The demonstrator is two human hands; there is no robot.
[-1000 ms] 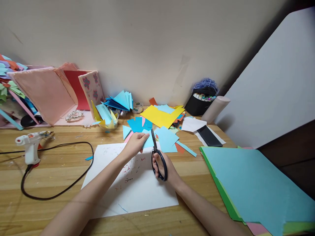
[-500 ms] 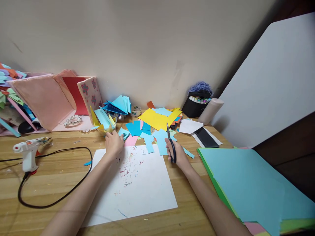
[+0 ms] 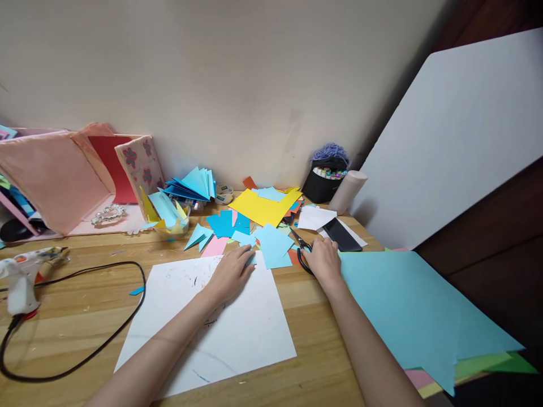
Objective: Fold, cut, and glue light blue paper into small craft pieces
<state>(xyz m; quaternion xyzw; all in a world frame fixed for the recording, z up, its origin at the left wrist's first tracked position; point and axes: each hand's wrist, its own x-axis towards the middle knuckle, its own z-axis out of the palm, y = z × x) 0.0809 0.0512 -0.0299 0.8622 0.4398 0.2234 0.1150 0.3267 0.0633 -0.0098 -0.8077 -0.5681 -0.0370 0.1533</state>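
My left hand [image 3: 231, 272] reaches over the top edge of a marked white sheet of paper [image 3: 250, 333]. Its fingers are stretched out and apart at a light blue paper scrap [image 3: 253, 260], partly covered by the hand. My right hand [image 3: 326, 261] is low over the table, its fingers around the dark handles of the scissors [image 3: 302, 243]; the blades point away and to the left. Between the hands lies a larger light blue paper piece [image 3: 275, 246]. A folded light blue paper piece [image 3: 198, 236] rests left of the scraps.
Behind the scraps lies yellow paper [image 3: 265, 206]. A glue gun [image 3: 21, 282] with a looped black cord is at left, before a pink box [image 3: 55, 175]. A clear cup [image 3: 180, 226] holds paper pieces. A marker case [image 3: 320, 186], phone [image 3: 343, 234] and light blue sheets [image 3: 407, 305] are at right.
My left hand has moved right, from the folded light blue piece to the scraps. My right hand has lowered the scissors, formerly upright, to the table on the right. The view has turned right.
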